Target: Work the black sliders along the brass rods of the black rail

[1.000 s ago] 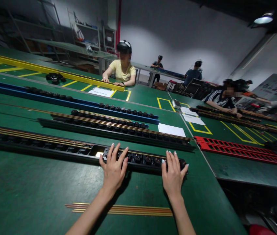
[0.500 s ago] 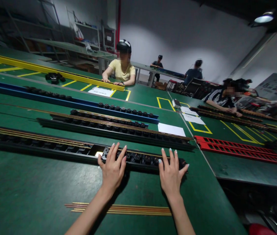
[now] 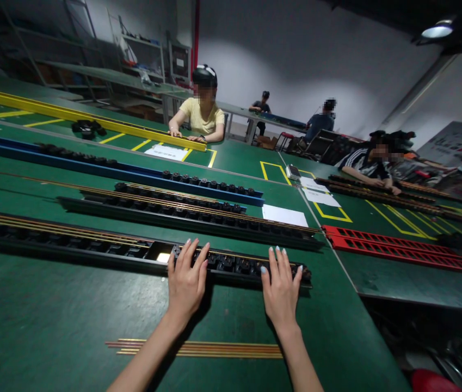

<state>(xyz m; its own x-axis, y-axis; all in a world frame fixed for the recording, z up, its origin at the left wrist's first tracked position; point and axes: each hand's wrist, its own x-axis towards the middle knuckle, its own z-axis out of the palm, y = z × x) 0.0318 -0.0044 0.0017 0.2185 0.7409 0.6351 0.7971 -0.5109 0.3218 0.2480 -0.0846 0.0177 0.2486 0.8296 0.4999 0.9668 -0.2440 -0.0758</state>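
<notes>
A long black channel (image 3: 104,258) lies across the green table, with black blocks inside and thin brass rods (image 3: 71,230) along its left part. My left hand (image 3: 188,277) rests with spread fingers on the blocks near the channel's middle, just right of a pale lit gap (image 3: 162,257). Over the blocks by the right end lies my right hand (image 3: 282,286), its fingers stretched out and the thumb apart. Neither hand grips anything. Loose copper and brass rods (image 3: 231,349) lie on the table nearer to me, partly behind my left forearm.
Behind the channel lie a second black channel (image 3: 198,222), a blue channel (image 3: 133,173) and a white paper (image 3: 284,215). Red slotted rails (image 3: 398,250) lie at the right. A yellow channel (image 3: 104,121) is farther back, near a seated person (image 3: 203,117). Other people sit beyond.
My right hand's fingers have come closer together, its thumb shifting inward. My left thumb has drawn in toward the fingers. The view has shifted slightly.
</notes>
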